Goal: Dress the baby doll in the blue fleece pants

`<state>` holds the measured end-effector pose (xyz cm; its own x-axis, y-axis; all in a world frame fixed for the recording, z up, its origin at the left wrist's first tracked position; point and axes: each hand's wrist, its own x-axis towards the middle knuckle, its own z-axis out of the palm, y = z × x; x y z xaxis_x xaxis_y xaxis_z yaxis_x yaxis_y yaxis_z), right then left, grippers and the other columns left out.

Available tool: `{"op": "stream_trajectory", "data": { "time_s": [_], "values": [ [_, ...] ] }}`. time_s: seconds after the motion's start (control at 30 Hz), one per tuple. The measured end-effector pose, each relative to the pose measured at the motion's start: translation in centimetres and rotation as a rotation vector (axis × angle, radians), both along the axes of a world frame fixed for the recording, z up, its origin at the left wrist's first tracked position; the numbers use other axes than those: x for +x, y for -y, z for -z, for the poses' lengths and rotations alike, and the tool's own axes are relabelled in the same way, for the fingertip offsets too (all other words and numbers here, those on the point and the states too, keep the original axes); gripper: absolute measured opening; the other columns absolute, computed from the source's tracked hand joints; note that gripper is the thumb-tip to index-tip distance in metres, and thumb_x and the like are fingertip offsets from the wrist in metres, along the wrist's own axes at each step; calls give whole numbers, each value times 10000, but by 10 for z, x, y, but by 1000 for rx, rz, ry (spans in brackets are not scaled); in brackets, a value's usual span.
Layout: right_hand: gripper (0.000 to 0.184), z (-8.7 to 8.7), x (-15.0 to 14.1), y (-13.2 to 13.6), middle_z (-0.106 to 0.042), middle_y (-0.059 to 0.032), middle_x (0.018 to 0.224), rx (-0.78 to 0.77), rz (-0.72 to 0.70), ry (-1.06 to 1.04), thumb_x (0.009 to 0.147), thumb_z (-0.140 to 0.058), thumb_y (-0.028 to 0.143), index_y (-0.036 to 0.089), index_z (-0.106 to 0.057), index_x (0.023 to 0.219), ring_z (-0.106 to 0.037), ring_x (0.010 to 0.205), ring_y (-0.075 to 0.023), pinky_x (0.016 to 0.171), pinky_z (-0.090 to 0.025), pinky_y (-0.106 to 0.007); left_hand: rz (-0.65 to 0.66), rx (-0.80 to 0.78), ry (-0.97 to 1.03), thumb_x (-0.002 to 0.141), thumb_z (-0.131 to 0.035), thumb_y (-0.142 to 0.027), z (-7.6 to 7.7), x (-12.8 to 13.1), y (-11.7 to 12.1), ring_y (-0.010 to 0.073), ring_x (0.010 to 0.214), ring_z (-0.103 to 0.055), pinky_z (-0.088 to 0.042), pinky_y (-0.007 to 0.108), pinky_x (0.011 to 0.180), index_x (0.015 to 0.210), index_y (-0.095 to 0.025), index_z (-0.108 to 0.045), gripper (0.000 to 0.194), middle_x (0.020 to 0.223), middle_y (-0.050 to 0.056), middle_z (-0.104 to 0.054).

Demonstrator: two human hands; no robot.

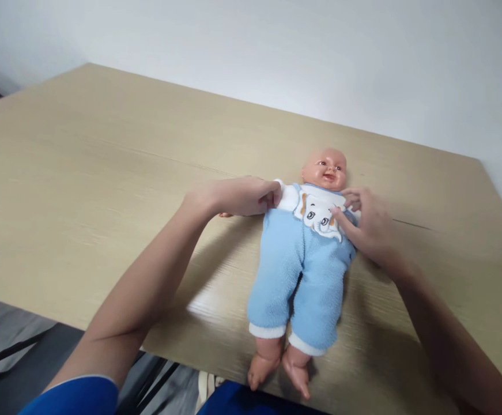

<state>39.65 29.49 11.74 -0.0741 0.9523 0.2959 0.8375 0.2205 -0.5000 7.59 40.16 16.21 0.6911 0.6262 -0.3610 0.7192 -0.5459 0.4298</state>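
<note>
A bald baby doll (326, 170) lies face up on the table. It wears a fluffy light-blue outfit (280, 253) with white sleeves and cuffs and an elephant face on the chest. My left hand (253, 196) has its fingers curled on the white sleeve (289, 197) at the picture-left shoulder; part of a small doll hand shows beneath my wrist. At the opposite shoulder, my right hand (367, 225) rests against the outfit with thumb and fingers apart. It covers much of the doll's other arm. Both bare doll feet (264, 363) point toward me.
The light wood-toned table (116, 144) stretches far to the left and meets a pale wall (251, 52) behind. Its near edge runs just beyond the doll's feet. Below at the left, dark chair parts (30, 363) stand on a grey floor.
</note>
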Motion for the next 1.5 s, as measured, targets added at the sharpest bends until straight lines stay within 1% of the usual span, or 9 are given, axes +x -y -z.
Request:
{"op": "stream_trajectory", "data": {
  "time_s": [0.17, 0.3, 0.43, 0.53, 0.8, 1.0, 1.17, 1.37, 1.5],
  "values": [
    [690, 41, 70, 67, -744, -202, 1416, 31, 117, 68, 1028, -650, 795, 270, -656, 1476, -690, 1328, -479, 1168, -509, -691, 1, 425, 250, 996, -584, -133, 0, 20, 18, 316, 1121, -698, -513, 432, 1059, 1151, -197, -705, 206, 1153, 110, -752],
    [650, 73, 107, 112, -758, -212, 1370, -2, 214, 23, 977, -709, 791, 318, -689, 1423, -702, 1284, -536, 1088, -544, -782, 164, 543, 510, 1137, -596, -303, 12, 75, 37, 383, 1465, -581, -469, 507, 1214, 1345, -184, -652, 246, 1477, 183, -678],
    [534, 80, 110, 127, -790, -191, 1283, -16, 260, -108, 954, -812, 633, 308, -709, 1365, -764, 1149, -482, 1004, -607, -722, 241, 585, 376, 1112, -696, -340, 29, 140, 46, 402, 1311, -642, -490, 518, 1113, 1277, -111, -699, 282, 1312, 212, -746],
    [490, 74, 107, 124, -801, -157, 1210, -35, 287, -217, 943, -828, 553, 270, -712, 1326, -785, 1059, -395, 959, -642, -610, 274, 585, 303, 1117, -668, -258, 41, 162, 41, 376, 1201, -664, -483, 496, 1074, 1200, -93, -740, 198, 1204, 194, -777],
    [607, 65, 84, 65, -694, -88, 1223, 179, 280, -757, 808, -914, 616, 293, -591, 1207, -728, 1114, -284, 989, -615, -443, 413, 452, 703, 1243, -384, -470, 59, 146, 29, 297, 1076, -682, -516, 407, 991, 1306, -147, -717, 469, 1203, 161, -748],
    [574, 55, 40, 9, -670, -39, 1075, 221, 148, -801, 837, -894, 619, 304, -572, 1193, -689, 1005, -263, 893, -595, -408, 472, 610, 686, 1251, -320, -428, 62, 139, 36, 279, 1039, -698, -540, 405, 933, 1359, -217, -754, 494, 1181, 151, -756],
    [504, 69, 17, 10, -641, -33, 999, 178, 5, -654, 892, -849, 602, 307, -611, 1223, -651, 898, -271, 854, -597, -453, 505, 725, 724, 1224, -393, -283, 64, 130, 34, 252, 957, -690, -553, 429, 893, 1326, -312, -788, 410, 1154, 128, -788],
    [355, 65, 17, 28, -685, -92, 1103, 248, -167, -499, 1126, -511, 583, 291, -683, 1229, -660, 1007, -316, 924, -576, -513, 431, 793, 791, 1206, -484, -392, 65, 128, 34, 259, 857, -643, -497, 431, 801, 1232, -263, -817, 359, 1017, 110, -767],
    [244, 63, 14, 29, -673, -79, 1081, 229, -120, -481, 1054, -656, 527, 295, -649, 1128, -652, 996, -312, 931, -578, -505, 289, 564, 938, 1157, -593, -440, 51, 133, 38, 269, 984, -668, -494, 434, 905, 1130, -185, -780, 317, 1063, 126, -740]
  ]
}}
